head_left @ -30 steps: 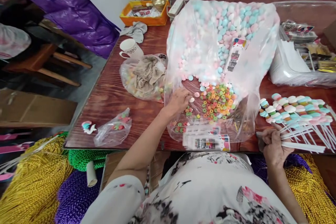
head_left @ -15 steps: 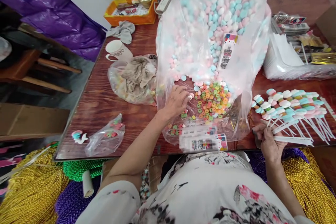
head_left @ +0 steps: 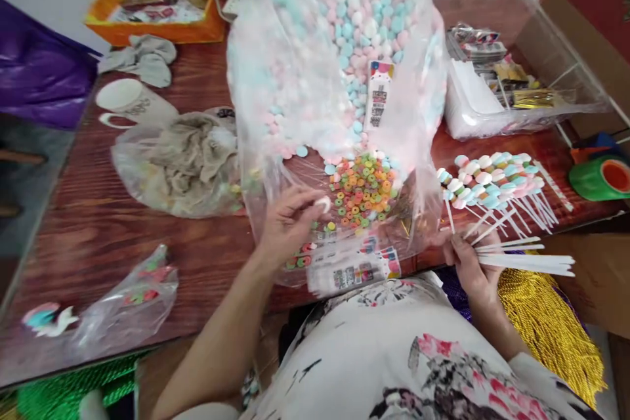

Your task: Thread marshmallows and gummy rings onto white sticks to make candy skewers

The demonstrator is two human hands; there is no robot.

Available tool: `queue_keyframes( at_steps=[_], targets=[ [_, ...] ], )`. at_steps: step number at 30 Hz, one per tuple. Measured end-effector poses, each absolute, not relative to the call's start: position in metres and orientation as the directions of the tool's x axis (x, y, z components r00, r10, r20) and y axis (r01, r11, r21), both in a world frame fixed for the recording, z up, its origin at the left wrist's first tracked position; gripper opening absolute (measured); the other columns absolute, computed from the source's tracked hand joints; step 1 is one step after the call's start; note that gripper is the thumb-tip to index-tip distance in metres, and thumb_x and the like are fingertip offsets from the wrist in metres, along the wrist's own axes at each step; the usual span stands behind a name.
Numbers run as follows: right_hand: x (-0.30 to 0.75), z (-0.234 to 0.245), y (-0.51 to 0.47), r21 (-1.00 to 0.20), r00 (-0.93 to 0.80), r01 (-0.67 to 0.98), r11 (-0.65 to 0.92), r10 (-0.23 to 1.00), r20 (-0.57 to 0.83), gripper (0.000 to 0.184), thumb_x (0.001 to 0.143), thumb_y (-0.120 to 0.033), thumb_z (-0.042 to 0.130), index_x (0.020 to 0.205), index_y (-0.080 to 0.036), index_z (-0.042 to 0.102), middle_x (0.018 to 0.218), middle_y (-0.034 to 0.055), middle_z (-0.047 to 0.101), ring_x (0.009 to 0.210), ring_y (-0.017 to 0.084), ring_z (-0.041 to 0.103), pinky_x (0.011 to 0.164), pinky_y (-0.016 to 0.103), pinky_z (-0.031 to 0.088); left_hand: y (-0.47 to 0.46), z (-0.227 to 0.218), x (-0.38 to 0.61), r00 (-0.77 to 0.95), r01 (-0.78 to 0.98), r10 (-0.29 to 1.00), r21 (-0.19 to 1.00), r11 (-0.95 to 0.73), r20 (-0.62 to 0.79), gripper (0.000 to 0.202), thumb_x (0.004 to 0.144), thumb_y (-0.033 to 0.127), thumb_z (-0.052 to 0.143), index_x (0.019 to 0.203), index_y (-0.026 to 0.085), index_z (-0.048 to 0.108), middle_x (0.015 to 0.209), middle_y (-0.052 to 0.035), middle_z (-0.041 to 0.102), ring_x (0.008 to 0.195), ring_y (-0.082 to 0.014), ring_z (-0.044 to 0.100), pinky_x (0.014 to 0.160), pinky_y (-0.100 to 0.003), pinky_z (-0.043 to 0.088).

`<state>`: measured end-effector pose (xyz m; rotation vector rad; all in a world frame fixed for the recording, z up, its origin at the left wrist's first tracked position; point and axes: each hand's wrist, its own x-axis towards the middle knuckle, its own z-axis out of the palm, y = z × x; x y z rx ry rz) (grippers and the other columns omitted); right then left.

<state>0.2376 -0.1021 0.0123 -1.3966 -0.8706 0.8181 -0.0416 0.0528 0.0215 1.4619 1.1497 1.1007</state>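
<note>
My left hand pinches a small white marshmallow between thumb and fingertips, over the open mouth of a large clear plastic bag. Just right of it lies a heap of coloured ring candies. Pink, white and blue marshmallows fill the bag behind. At the table's front edge my right hand is closed around several loose white sticks that point right. Beyond that hand lies a pile of marshmallow skewers, sticks toward me. Printed labels lie at the bag's front edge.
On the left stand an orange tray, a white mug, a bag with a crumpled cloth and a small plastic bag. A clear bin holds packets at back right. Green tape lies far right.
The view has swung to the right, bringing the green tape into sight. My left hand has drawn slightly back toward me with the marshmallow. My right hand still holds the sticks.
</note>
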Motion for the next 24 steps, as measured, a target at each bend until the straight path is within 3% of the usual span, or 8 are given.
queue_keyframes(
  at_steps=[3, 6, 8, 17, 20, 24],
  targets=[
    [0.224, 0.02, -0.097, -0.993, 0.215, 0.121, 0.015, 0.976, 0.041, 0.009, 0.094, -0.031, 0.055, 0.09, -0.023, 0.055, 0.071, -0.0014, 0.062, 0.053, 0.011, 0.049, 0.049, 0.025, 0.04, 0.025, 0.03, -0.027, 0.159, -0.117, 0.986, 0.99, 0.076, -0.057, 0.021, 0.067, 0.031, 0.084, 0.085, 0.022, 0.078, 0.098, -0.0048, 0.068, 0.086, -0.0179, 0.066, 0.071, -0.032, 0.061],
    [0.207, 0.02, -0.082, -0.959, -0.055, 0.267, 0.095, 0.995, 0.084, 0.013, 0.096, -0.027, 0.05, 0.086, -0.021, 0.057, 0.071, -0.0006, 0.058, 0.063, 0.013, 0.052, 0.059, 0.027, 0.043, 0.011, 0.028, -0.02, 0.103, -0.293, 0.991, 0.95, 0.109, -0.082, 0.024, 0.063, 0.027, 0.087, 0.086, 0.025, 0.079, 0.106, -0.0056, 0.071, 0.097, -0.0211, 0.067, 0.077, -0.034, 0.061],
    [0.198, 0.019, -0.074, -0.941, -0.14, 0.3, 0.155, 0.983, 0.117, 0.014, 0.097, -0.023, 0.047, 0.088, -0.021, 0.057, 0.07, -0.0012, 0.055, 0.063, 0.013, 0.051, 0.06, 0.027, 0.042, 0.005, 0.026, -0.023, 0.07, -0.334, 0.994, 0.937, 0.103, -0.084, 0.026, 0.063, 0.027, 0.087, 0.088, 0.026, 0.079, 0.107, -0.0052, 0.072, 0.099, -0.0214, 0.067, 0.081, -0.035, 0.061],
    [0.185, 0.012, -0.073, -0.928, -0.272, 0.306, 0.211, 0.954, 0.127, 0.016, 0.094, -0.015, 0.046, 0.098, -0.021, 0.06, 0.074, -0.0009, 0.058, 0.061, 0.013, 0.051, 0.061, 0.027, 0.041, -0.007, 0.016, -0.033, -0.073, -0.331, 0.993, 0.942, 0.059, -0.088, 0.031, 0.065, 0.035, 0.087, 0.093, 0.024, 0.079, 0.102, -0.0048, 0.076, 0.097, -0.0218, 0.071, 0.092, -0.04, 0.058],
    [0.181, 0.01, -0.072, -0.917, -0.291, 0.312, 0.246, 0.944, 0.155, 0.018, 0.094, -0.015, 0.046, 0.099, -0.022, 0.061, 0.079, 0.0007, 0.061, 0.064, 0.014, 0.052, 0.063, 0.027, 0.043, -0.006, 0.009, -0.029, -0.114, -0.334, 0.992, 0.943, 0.014, -0.055, 0.032, 0.065, 0.035, 0.087, 0.094, 0.024, 0.079, 0.096, -0.0038, 0.077, 0.091, -0.021, 0.072, 0.09, -0.039, 0.059],
    [0.18, 0.007, -0.069, -0.891, -0.29, 0.351, 0.287, 0.938, 0.189, 0.03, 0.093, -0.012, 0.045, 0.117, -0.022, 0.06, 0.083, 0.0018, 0.062, 0.067, 0.015, 0.055, 0.066, 0.028, 0.046, -0.005, 0.004, -0.028, -0.108, -0.365, 0.994, 0.93, -0.046, 0.007, 0.033, 0.068, 0.03, 0.086, 0.099, 0.026, 0.078, 0.097, -0.0022, 0.078, 0.086, -0.0177, 0.073, 0.084, -0.032, 0.06]
  ],
)
